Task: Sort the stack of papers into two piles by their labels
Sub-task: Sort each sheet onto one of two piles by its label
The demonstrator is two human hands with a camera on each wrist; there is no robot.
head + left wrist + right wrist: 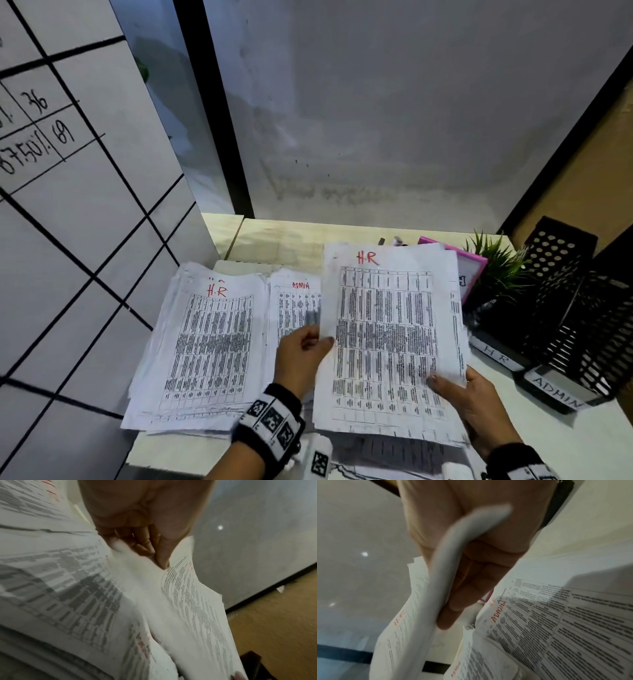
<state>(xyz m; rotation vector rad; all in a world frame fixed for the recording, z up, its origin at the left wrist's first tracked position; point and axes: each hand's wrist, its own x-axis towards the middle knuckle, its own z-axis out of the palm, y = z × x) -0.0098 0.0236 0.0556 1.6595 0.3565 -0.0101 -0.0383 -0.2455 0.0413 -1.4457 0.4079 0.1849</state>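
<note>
I hold one printed sheet marked "H.R" in red [387,335] lifted over the desk. My left hand [318,341] pinches its left edge, thumb on top [163,561]. My right hand [445,382] grips the lower right corner, thumb on the print and fingers [453,608] underneath. An HR pile [205,342] lies at the left. Beside it sits an ADMIN pile [294,305], partly hidden by the lifted sheet. Under the lifted sheet lies the remaining stack [457,308], whose top page reads ADMIN [539,615] in the right wrist view.
Black perforated file trays stand at the right, tagged "H R" [496,356] and "ADMIN" [556,394]. A small green plant [493,267] and a pink-framed board [471,270] stand behind the stack. A gridded whiteboard [68,222] borders the desk at the left.
</note>
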